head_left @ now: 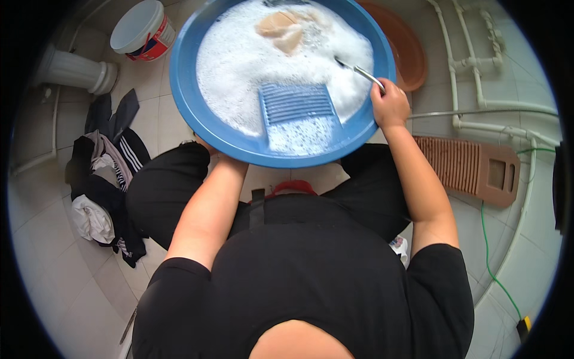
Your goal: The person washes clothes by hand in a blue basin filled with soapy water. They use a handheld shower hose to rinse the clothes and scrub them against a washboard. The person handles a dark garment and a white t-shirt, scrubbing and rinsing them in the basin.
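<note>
A large blue basin (182, 78) stands in front of the person on the tiled floor (152, 113), and it is filled with much white foam (227, 72). Near its far edge, a beige cloth (278, 25) comes partly out of the foam, and a dark thing (286, 2) is behind it. At the near edge, a blue ribbed board (299, 107) slopes down, with suds on its lower part.

The right hand (391, 105) is closed around a thin silver rod (369, 78) at the basin's right edge; the dark tip of the rod points into the foam. The left forearm (206, 209) goes under the near-left rim. The left hand is hidden there, so I cannot tell its grip.

Beyond the left edge stands a white bucket (134, 30) with a red label; its content I cannot tell. An orange-brown basin (412, 51) is partly covered at the right.
</note>
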